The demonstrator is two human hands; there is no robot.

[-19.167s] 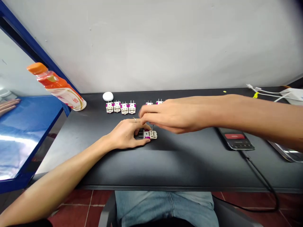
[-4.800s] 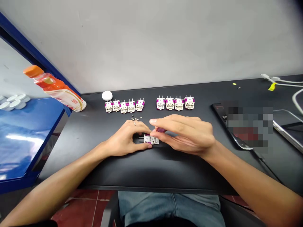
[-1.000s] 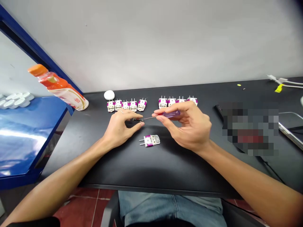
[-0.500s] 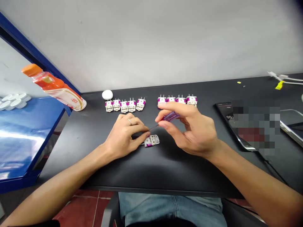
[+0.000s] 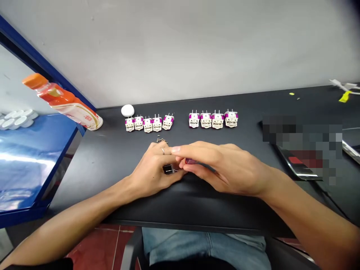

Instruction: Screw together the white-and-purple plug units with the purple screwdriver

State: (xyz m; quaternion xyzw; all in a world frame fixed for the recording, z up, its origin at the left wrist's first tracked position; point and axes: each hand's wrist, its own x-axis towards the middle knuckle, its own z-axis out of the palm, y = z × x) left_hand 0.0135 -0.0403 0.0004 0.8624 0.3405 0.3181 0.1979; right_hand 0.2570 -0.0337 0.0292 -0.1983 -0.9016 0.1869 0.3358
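My left hand (image 5: 153, 168), with a ring on one finger, is closed around a white and purple plug (image 5: 174, 170) on the black desk. Two metal prongs stick out toward the palm, and most of the plug is hidden by fingers. Just to the right, my right hand (image 5: 227, 165) grips a screwdriver by its purple see-through handle (image 5: 191, 161). Its shaft and tip are out of sight behind the fingers, so I cannot tell whether it touches the plug. Several small brass-coloured screws (image 5: 162, 140) lie beyond my left knuckles.
Along the back stand two rows of similar plugs, a left row (image 5: 148, 125) and a right row (image 5: 217, 121). A white rounded object (image 5: 127, 110) sits behind the left one. An orange-capped bottle (image 5: 75, 107) stands at left; a phone (image 5: 305, 168) with a cable lies at right.
My right hand has come lower and to the left, up against my left hand. The screwdriver shaft, visible before, is now hidden. The screws have come into view.
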